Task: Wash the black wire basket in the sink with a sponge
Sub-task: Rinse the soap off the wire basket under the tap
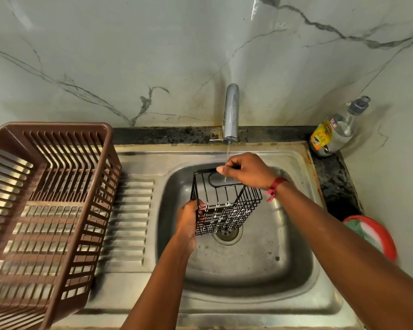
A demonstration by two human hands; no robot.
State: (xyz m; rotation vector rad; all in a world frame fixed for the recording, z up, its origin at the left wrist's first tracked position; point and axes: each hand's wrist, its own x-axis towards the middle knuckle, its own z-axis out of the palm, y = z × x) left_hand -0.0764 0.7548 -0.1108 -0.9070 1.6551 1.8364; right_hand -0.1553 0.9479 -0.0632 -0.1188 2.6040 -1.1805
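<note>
- Seen from a head camera looking down: a person holds a black wire basket in both bare hands above the bowl of a stainless steel sink.
- The basket is small, box-shaped and tilted, its open top turned toward the back wall. It hangs in the air just above the drain, touching no part of the sink.
- The left hand grips the basket's lower left corner, fingers curled round the wires. This seems to bear the weight from below.
- The right hand closes its fingers and thumb over the upper rim, apparently to steer the tilt. A red thread is tied at that wrist.
- A chrome tap stands at the back edge. A thin stream of water falls from it past the right fingers into the basket's top.
- White suds bead on the lower wires. The tilt likely lets water run down through them, so this looks like rinsing.
- Neither hand holds a sponge.
- On the right counter sits a red dish with a green pad in it. Whether that is the sponge, I cannot tell.
- A dish-soap bottle stands behind the sink on the right.
- A brown plastic dish rack sits on the ribbed drainboard at left, probably waiting for washed items.
</note>
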